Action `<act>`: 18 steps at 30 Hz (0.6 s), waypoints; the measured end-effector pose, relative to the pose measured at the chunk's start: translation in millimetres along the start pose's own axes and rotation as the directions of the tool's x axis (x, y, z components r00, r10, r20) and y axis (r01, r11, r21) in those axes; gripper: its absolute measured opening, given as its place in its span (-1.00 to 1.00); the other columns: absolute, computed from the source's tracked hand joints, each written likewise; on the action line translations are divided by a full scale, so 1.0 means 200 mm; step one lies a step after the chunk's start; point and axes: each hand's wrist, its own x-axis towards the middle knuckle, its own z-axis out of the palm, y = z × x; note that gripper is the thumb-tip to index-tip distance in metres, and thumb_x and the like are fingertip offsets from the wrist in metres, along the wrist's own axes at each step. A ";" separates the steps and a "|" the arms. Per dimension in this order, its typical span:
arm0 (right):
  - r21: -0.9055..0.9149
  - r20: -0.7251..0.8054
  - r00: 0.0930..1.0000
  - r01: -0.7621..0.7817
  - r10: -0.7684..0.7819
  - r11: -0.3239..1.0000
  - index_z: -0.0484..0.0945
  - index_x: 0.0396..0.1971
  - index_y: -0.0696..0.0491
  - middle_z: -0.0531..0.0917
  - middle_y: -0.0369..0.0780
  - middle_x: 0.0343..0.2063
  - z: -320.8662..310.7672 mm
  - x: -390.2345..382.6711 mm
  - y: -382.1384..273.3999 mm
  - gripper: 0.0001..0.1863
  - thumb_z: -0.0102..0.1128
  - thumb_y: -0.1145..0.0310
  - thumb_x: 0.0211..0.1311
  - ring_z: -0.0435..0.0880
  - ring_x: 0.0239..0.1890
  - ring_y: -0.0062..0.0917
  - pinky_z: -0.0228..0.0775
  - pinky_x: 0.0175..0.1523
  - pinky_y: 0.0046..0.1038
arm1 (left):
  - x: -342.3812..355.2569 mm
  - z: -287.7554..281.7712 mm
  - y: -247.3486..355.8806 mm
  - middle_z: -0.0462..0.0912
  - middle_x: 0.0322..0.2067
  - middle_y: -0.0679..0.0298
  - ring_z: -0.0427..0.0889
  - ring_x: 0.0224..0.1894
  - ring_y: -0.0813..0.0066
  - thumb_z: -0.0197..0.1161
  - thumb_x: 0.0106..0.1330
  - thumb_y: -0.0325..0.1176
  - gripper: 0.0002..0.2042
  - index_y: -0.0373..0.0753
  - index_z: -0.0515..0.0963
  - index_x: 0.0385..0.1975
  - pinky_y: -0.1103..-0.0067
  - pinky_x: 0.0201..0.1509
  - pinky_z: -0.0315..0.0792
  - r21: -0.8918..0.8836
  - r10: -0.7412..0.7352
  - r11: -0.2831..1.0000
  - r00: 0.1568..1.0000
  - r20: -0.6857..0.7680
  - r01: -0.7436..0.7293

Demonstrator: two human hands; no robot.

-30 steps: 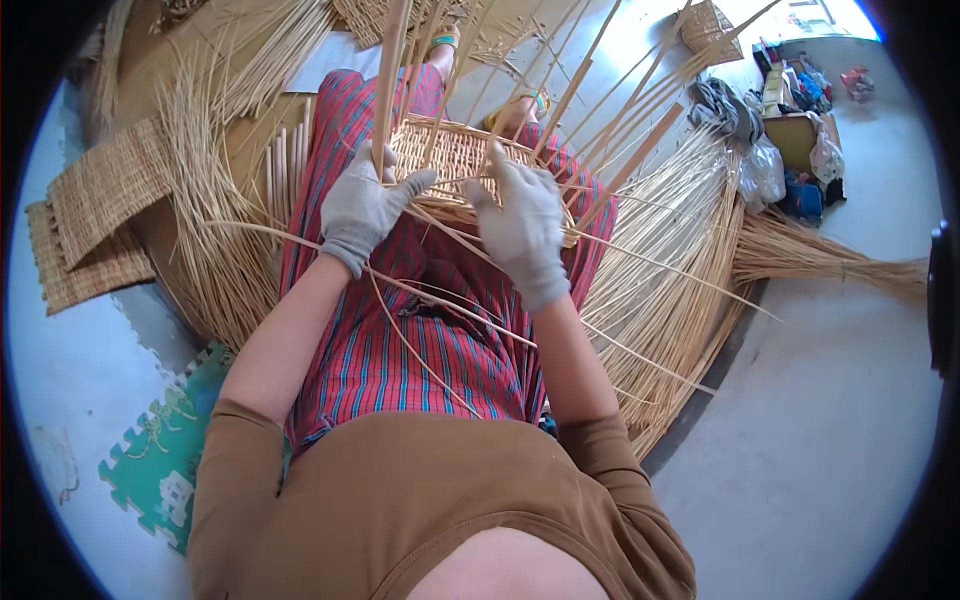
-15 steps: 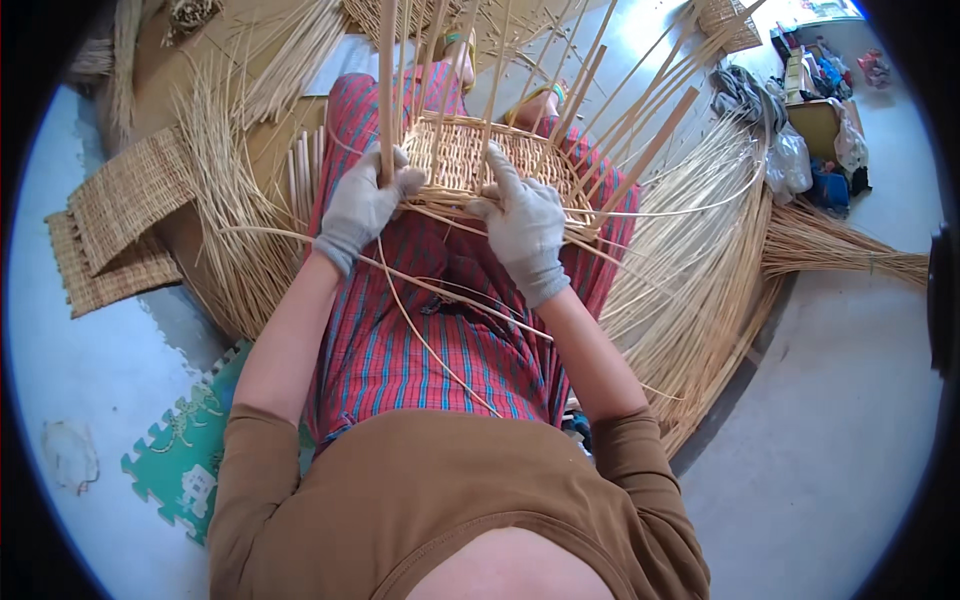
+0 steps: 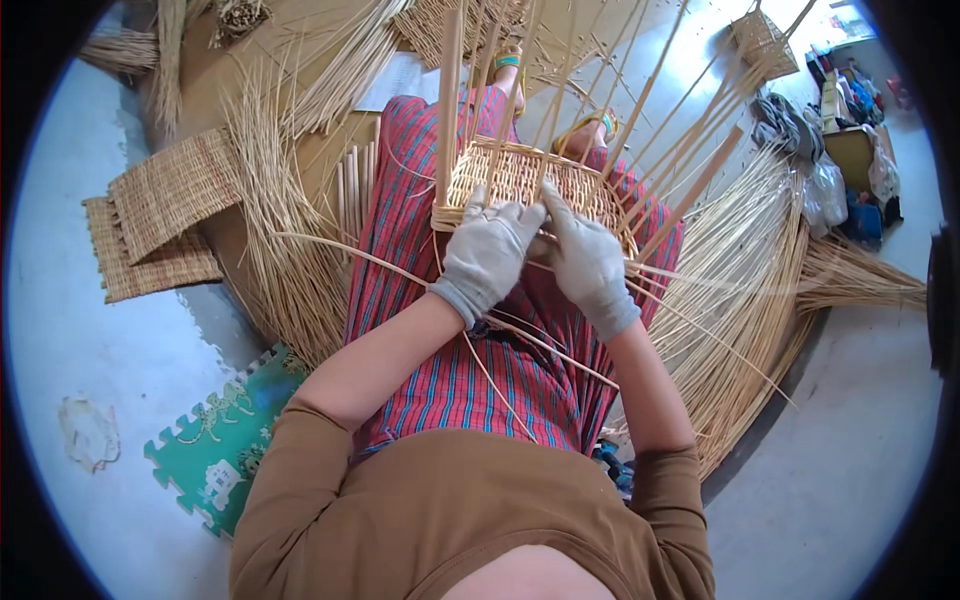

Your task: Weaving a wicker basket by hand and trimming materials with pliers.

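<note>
**Two gloved hands meet at the near edge of a half-made basket**

From my remote view, the basket (image 3: 515,172) lies across the person's knees, at the far end of a red checked cloth (image 3: 480,385) covering the lap. The middle of its near edge is hidden behind the hands, so I cannot make out the weave there. Several upright sticks run off the top of the view, including a thick stick (image 3: 449,100) at the basket's near left corner. Dark items among the clutter (image 3: 855,170) at upper right are too small to identify.

Both forearms reach up from below and angle inward, the left forearm (image 3: 390,350) slanting more. The wrists are low, the backs of the hands facing me.

The left hand (image 3: 485,255), in a pale grey glove, is partly curled over the near edge. The right hand (image 3: 592,262), gloved alike, is just beside it, its index finger pointing toward the basket's far edge. The fingertips come together mid-edge; I cannot tell whether either hand pinches a strand.
</note>
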 end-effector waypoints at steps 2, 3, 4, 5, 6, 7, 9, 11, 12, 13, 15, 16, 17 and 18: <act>0.023 -0.009 0.998 0.063 -0.063 0.998 0.40 0.37 -0.10 0.74 -0.15 -0.32 -0.06 -0.05 0.00 -0.35 0.16 0.47 0.22 0.73 -0.25 -0.21 0.56 -0.19 -0.16 | 0.01 0.04 -0.04 0.64 -0.28 0.29 0.69 -0.12 0.32 0.09 0.40 -0.27 -0.73 0.01 0.52 0.06 0.22 0.21 0.44 0.073 0.038 0.996 0.992 0.117 -0.047; -0.025 -0.177 0.976 0.124 -0.126 0.992 0.58 0.20 -0.03 0.76 -0.16 -0.27 -0.09 -0.07 -0.01 -0.50 0.21 0.51 0.21 0.73 -0.23 -0.24 0.58 -0.15 -0.23 | 0.00 0.05 -0.06 0.64 -0.28 0.29 0.69 -0.12 0.32 0.09 0.40 -0.27 -0.73 0.01 0.52 0.06 0.22 0.21 0.44 0.059 0.067 0.996 0.997 0.035 -0.069; -0.049 -0.268 0.959 0.082 -0.092 0.995 0.64 0.10 0.00 0.76 -0.17 -0.26 -0.11 -0.11 -0.03 -0.57 0.26 0.52 0.19 0.73 -0.24 -0.25 0.57 -0.14 -0.27 | -0.01 0.05 -0.06 0.65 -0.27 0.27 0.68 -0.12 0.29 0.11 0.36 -0.32 -0.71 -0.03 0.55 0.06 0.28 0.09 0.47 0.014 0.081 0.997 0.997 -0.004 -0.081; -0.051 -0.373 0.928 -0.007 -0.012 0.999 0.69 0.01 0.03 0.76 -0.17 -0.26 -0.13 -0.14 -0.06 -0.64 0.31 0.52 0.17 0.73 -0.24 -0.25 0.57 -0.13 -0.31 | -0.02 0.05 -0.06 0.65 -0.26 0.25 0.68 -0.13 0.26 0.12 0.32 -0.38 -0.68 -0.08 0.58 0.06 0.35 -0.02 0.50 -0.033 0.089 0.995 0.995 -0.032 -0.090; 0.109 -0.432 0.897 -0.046 0.089 0.993 0.71 -0.08 0.05 0.77 -0.21 -0.29 -0.13 -0.18 -0.09 -0.74 0.37 0.53 0.21 0.73 -0.28 -0.38 0.57 -0.18 -0.39 | -0.02 0.05 -0.07 0.66 -0.32 0.27 0.69 -0.19 0.25 0.13 0.29 -0.38 -0.70 -0.07 0.62 0.01 0.35 -0.07 0.51 -0.062 0.105 0.992 0.990 -0.098 -0.111; 0.511 -0.190 0.854 -0.335 0.484 0.791 0.69 -0.06 0.07 0.76 -0.24 -0.31 -0.13 -0.22 -0.10 -0.76 0.35 0.52 0.27 0.72 -0.28 -0.47 0.57 -0.19 -0.43 | -0.02 0.05 -0.07 0.66 -0.32 0.27 0.69 -0.19 0.25 0.13 0.29 -0.38 -0.70 -0.07 0.62 0.01 0.35 -0.07 0.51 -0.051 0.073 0.996 0.995 -0.072 -0.077; 0.786 0.175 0.648 -0.546 0.742 0.291 0.58 0.04 0.15 0.72 -0.27 -0.27 -0.14 -0.25 -0.07 -0.74 0.27 0.53 0.39 0.67 -0.23 -0.66 0.58 -0.17 -0.51 | -0.01 0.04 -0.06 0.68 -0.31 0.26 0.70 -0.24 0.22 0.15 0.27 -0.42 -0.64 -0.07 0.61 0.07 0.33 -0.10 0.52 -0.085 0.048 0.995 0.994 -0.096 -0.056; 0.928 -0.254 0.554 -0.091 0.793 0.361 0.46 0.14 0.18 0.71 -0.21 -0.17 -0.14 -0.20 0.03 -0.64 0.26 0.54 0.40 0.68 -0.22 -0.60 0.60 -0.09 -0.48 | -0.01 0.05 -0.06 0.69 -0.30 0.26 0.70 -0.26 0.22 0.20 0.25 -0.42 -0.61 -0.06 0.59 0.11 0.32 -0.11 0.52 -0.135 0.056 0.988 0.987 -0.148 -0.077; 0.849 -0.385 0.659 -0.021 0.646 0.528 0.42 0.14 0.16 0.69 -0.17 -0.07 -0.16 -0.14 0.10 -0.65 0.24 0.54 0.41 0.68 -0.15 -0.54 0.60 0.00 -0.46 | -0.02 0.05 -0.06 0.70 -0.29 0.26 0.71 -0.27 0.22 0.25 0.24 -0.42 -0.57 -0.05 0.58 0.15 0.32 -0.13 0.52 -0.182 0.051 0.980 0.982 -0.179 -0.084; 0.880 -0.371 0.701 0.056 0.609 0.472 0.41 0.14 0.14 0.68 -0.15 -0.04 -0.15 -0.08 0.13 -0.65 0.22 0.54 0.42 0.68 -0.08 -0.52 0.58 0.05 -0.46 | -0.04 0.06 -0.06 0.71 -0.22 0.22 0.71 -0.19 0.20 0.39 0.21 -0.29 -0.42 0.00 0.49 0.29 0.31 -0.06 0.51 -0.197 0.002 0.980 0.997 -0.081 -0.018; 0.808 -0.461 0.757 0.143 0.463 0.571 0.44 0.16 0.11 0.67 -0.13 0.03 -0.10 0.15 0.15 -0.62 0.24 0.55 0.38 0.67 0.09 -0.48 0.52 0.18 -0.45 | -0.06 0.07 -0.05 0.69 -0.21 0.19 0.70 -0.15 0.16 0.46 0.15 -0.12 -0.23 0.03 0.33 0.42 0.32 0.05 0.49 -0.247 0.041 0.965 0.977 -0.208 -0.093; 0.274 -0.521 0.833 -0.046 0.188 0.961 0.50 0.21 0.06 0.67 -0.10 0.06 -0.15 0.23 0.16 -0.55 0.28 0.50 0.32 0.63 0.20 -0.35 0.46 0.26 -0.37 | -0.07 0.07 -0.05 0.65 -0.12 0.16 0.65 -0.03 0.13 0.46 0.14 -0.06 -0.12 -0.02 0.20 0.50 0.29 0.17 0.42 -0.222 0.038 0.973 0.994 -0.106 -0.061; 0.351 -0.459 0.864 -0.036 0.206 0.936 0.48 0.28 -0.01 0.60 -0.05 0.15 -0.13 0.36 0.13 -0.48 0.26 0.49 0.31 0.54 0.29 -0.24 0.41 0.31 -0.32 | -0.07 0.09 -0.04 0.62 -0.08 0.16 0.63 0.01 0.14 0.46 0.14 -0.07 -0.11 -0.04 0.19 0.50 0.27 0.20 0.40 -0.128 0.051 0.990 0.997 -0.061 -0.058; 0.315 -0.439 0.876 -0.058 0.200 0.947 0.46 0.35 -0.08 0.53 0.01 0.25 -0.13 0.48 0.09 -0.42 0.24 0.48 0.30 0.44 0.38 -0.14 0.35 0.36 -0.26 | -0.08 0.10 -0.04 0.60 -0.05 0.16 0.61 0.06 0.15 0.46 0.14 -0.07 -0.10 -0.07 0.17 0.51 0.24 0.22 0.38 -0.043 0.077 0.996 0.996 -0.046 -0.079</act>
